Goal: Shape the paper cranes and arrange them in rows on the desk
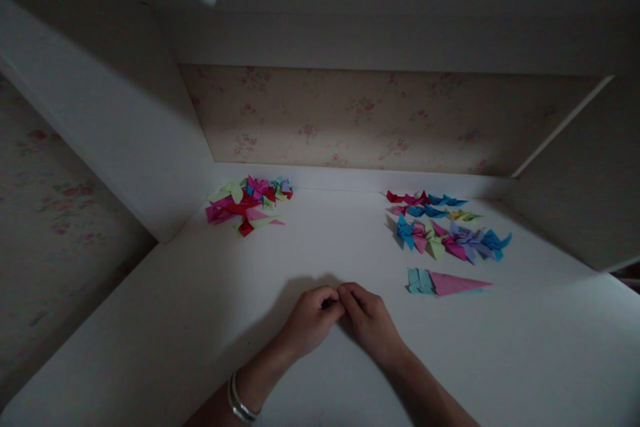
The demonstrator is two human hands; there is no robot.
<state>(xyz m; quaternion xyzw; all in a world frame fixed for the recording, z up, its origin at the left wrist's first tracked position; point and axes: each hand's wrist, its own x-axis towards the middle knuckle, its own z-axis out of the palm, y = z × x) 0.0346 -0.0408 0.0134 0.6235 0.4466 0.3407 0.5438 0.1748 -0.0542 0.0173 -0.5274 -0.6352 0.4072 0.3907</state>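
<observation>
My left hand (pixel 314 317) and my right hand (pixel 369 317) meet fingertip to fingertip above the middle of the white table. Both are closed in a pinch, thumbs and forefingers pressed together. Whatever lies between the fingers, if anything, is hidden. To the right of my right hand lie folded paper pieces, one pink (pixel 457 283) and the others light blue (pixel 420 281), flat on the table and overlapping.
A row of folded paper figures (pixel 453 240) in several colours lies at the right, with smaller ones (pixel 430 207) behind. At the back left is a heap of folded papers (pixel 250 200). White panels (pixel 120 113) and a flowered back wall (pixel 350 120) enclose the table (pixel 210 320).
</observation>
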